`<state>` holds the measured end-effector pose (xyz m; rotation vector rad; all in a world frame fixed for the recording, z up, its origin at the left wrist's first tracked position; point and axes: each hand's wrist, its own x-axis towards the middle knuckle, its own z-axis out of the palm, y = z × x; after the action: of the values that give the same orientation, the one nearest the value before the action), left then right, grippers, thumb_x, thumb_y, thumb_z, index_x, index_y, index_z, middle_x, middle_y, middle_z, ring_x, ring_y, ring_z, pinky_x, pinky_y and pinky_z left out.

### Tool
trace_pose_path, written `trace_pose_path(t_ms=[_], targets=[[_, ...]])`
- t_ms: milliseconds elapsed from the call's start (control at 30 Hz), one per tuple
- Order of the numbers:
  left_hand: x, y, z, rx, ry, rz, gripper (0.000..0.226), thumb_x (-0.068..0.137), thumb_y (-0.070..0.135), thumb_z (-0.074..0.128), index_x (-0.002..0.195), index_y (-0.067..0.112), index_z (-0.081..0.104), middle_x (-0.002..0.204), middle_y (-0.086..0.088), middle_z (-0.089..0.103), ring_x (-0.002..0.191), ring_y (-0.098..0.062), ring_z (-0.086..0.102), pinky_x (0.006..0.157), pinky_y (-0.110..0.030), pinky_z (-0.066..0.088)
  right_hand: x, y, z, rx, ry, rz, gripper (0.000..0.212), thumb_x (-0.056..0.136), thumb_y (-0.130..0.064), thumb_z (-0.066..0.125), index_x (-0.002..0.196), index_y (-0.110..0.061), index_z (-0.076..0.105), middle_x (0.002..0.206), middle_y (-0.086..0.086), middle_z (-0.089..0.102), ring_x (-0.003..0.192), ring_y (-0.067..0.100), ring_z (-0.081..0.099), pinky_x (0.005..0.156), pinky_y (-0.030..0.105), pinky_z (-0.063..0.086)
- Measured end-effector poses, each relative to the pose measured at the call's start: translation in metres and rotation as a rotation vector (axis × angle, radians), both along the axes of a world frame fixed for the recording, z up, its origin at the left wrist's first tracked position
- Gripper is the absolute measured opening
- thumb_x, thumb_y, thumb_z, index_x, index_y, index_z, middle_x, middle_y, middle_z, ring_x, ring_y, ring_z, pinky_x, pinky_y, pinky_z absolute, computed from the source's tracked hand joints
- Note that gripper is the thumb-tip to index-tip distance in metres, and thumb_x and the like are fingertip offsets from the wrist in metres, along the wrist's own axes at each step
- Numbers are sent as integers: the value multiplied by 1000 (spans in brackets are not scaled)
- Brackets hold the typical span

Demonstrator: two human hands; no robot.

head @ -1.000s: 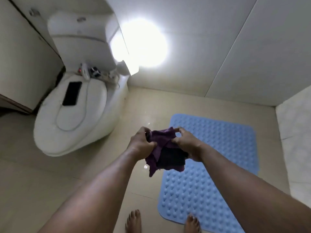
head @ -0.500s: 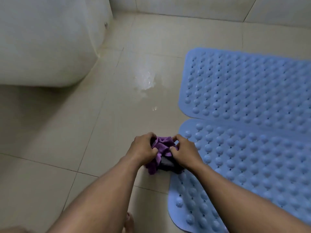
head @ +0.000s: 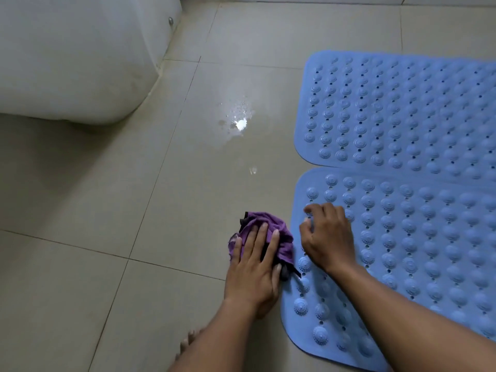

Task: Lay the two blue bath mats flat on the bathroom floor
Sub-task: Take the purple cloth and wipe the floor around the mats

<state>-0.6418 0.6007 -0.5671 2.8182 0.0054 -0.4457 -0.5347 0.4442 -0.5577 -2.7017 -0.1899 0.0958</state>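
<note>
Cloth (head: 264, 238) now floored, right hand (head: 326, 238) seemingly released.

We find no readable text — no label, brand, number or sign on mats (head: 402, 183), cloth (head: 279, 232), toilet (head: 80, 63) or floor (head: 107, 210).

Your left hand (head: 252, 267) presses a cloth (head: 279, 237) on the floor (head: 134, 210), just left of the near mat (head: 429, 251); the far mat (head: 402, 111) lies behind, edges touching.
</note>
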Motion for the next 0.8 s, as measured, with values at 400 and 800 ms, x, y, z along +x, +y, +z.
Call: trace_pose_path(t_ms=[400, 800], targets=[[135, -5, -6, -29, 51, 130, 81, 77, 56, -9, 155, 37, -24, 164, 3, -32, 149, -11, -32, 116, -43, -28, 105, -5, -6, -99, -63, 20, 49, 83, -36, 48, 126, -17, 62, 133, 8, 56, 123, 33, 49, 93, 48, 44], [327, 18, -11, -18, 31, 150, 70, 102, 41, 26, 159, 38, -15, 166, 5, -27, 151, -12, -27, 121, -47, -20, 306, -19, -15, -158, -60, -63, 56, 94, -43, 54, 144, -21, 47, 158, 5, 37, 146, 29, 27, 114, 49, 26]])
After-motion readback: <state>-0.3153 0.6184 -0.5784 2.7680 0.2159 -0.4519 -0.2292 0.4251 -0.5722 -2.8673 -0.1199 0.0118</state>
